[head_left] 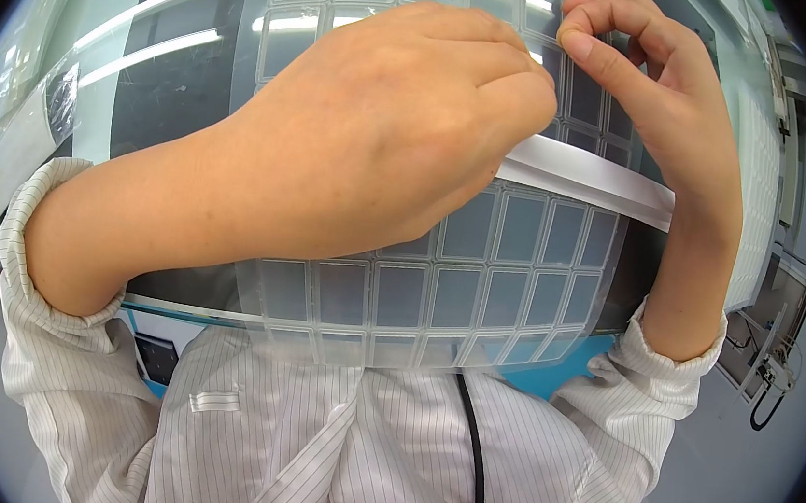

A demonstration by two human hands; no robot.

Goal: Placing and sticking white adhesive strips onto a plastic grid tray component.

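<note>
A clear plastic tray (454, 298) with rows of rectangular pockets lies in front of me on a dark surface. A white strip (589, 179) crosses it, running from beneath my left hand to my right wrist. My left hand (416, 117) is over the middle of the tray, back up, its fingers curled under and mostly hidden. Whatever it may hold is out of sight. Past the strip, at the far right of the tray, my right hand (644, 66) is raised with thumb and forefinger pinched together. Anything between those fingertips is too small to make out.
Crinkled clear plastic wrap (58, 102) with a whitish piece lies at the left. A dark panel (174, 65) reflecting the ceiling lights is beside the tray. More pale pocketed sheets (756, 159) are at the right edge. Equipment with cables (772, 369) stands farther right.
</note>
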